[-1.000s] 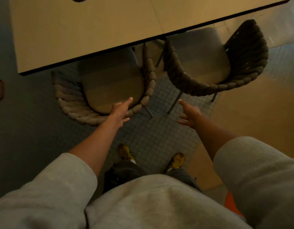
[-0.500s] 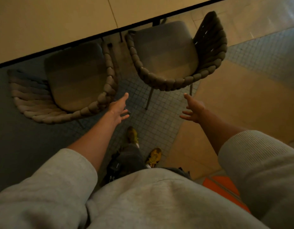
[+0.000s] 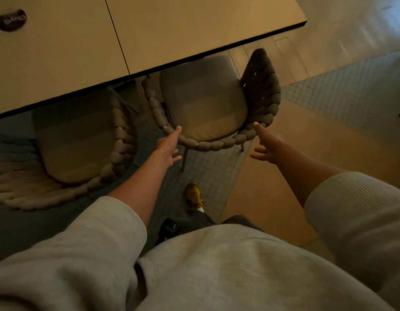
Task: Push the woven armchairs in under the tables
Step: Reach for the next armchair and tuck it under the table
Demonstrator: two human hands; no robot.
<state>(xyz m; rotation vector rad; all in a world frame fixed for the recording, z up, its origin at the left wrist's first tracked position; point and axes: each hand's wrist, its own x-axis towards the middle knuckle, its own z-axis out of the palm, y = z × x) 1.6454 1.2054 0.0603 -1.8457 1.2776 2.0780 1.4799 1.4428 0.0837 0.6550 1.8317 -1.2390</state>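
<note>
Two woven armchairs with padded seats stand at the edge of a pale table [image 3: 172,30]. The right armchair [image 3: 203,104] has its seat partly under the tabletop, its braided back rim toward me. My left hand [image 3: 168,144] reaches out with straight fingers, the fingertip touching the rim's left part. My right hand [image 3: 265,142] is spread open, one fingertip at the rim's right part. The left armchair [image 3: 77,135] stands beside it, its front under the table, untouched.
A dark oval object [image 3: 11,20] lies on the table at the far left. The floor is small grey tiles with a tan strip [image 3: 306,142] on the right. My yellow shoe [image 3: 194,195] stands behind the right chair.
My view has shifted right, centring on the right armchair. Both hands have moved forward from the gap between the chairs up to that chair's back rim.
</note>
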